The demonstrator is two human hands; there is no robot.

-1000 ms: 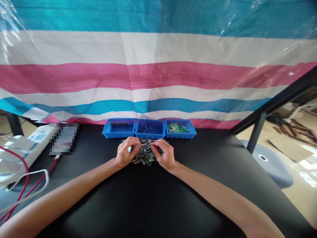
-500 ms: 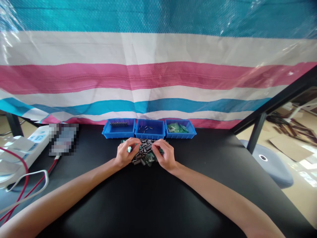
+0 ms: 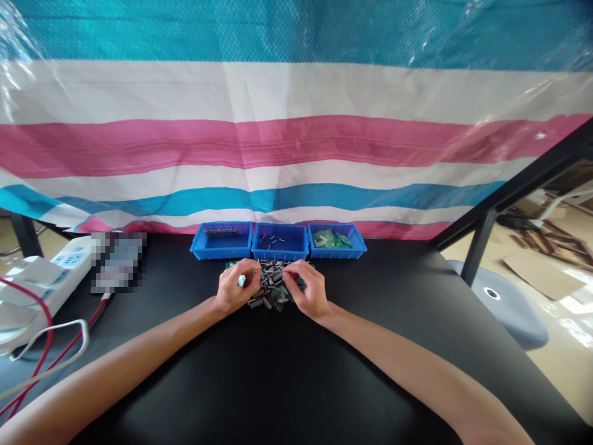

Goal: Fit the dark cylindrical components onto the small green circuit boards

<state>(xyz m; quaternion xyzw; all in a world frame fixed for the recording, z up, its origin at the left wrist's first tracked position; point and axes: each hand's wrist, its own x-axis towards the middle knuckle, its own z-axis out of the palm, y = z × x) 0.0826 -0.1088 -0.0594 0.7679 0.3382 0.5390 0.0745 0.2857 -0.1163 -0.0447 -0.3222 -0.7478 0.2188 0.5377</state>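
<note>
striped sheeting (image 3: pixel 296 143) hangs behind a black table (image 3: pixel 278 377), at whose far edge sits the middle blue bin (image 3: pixel 280 254). a pile of small parts (image 3: pixel 273 292), grey cylinders and thin pins mixed with green pieces, lies just in front of that bin; its pieces point several ways, giving no single long axis. the left hand (image 3: pixel 238 284) is at the bin's front left, thumb and forefinger curled almost together; the right hand (image 3: pixel 307 288) is at its front right, fingers bent in a loose pinch. both flank the pile, the right fingertips nearer the bin's midline; whether either hand grips a piece cannot be told.
</note>
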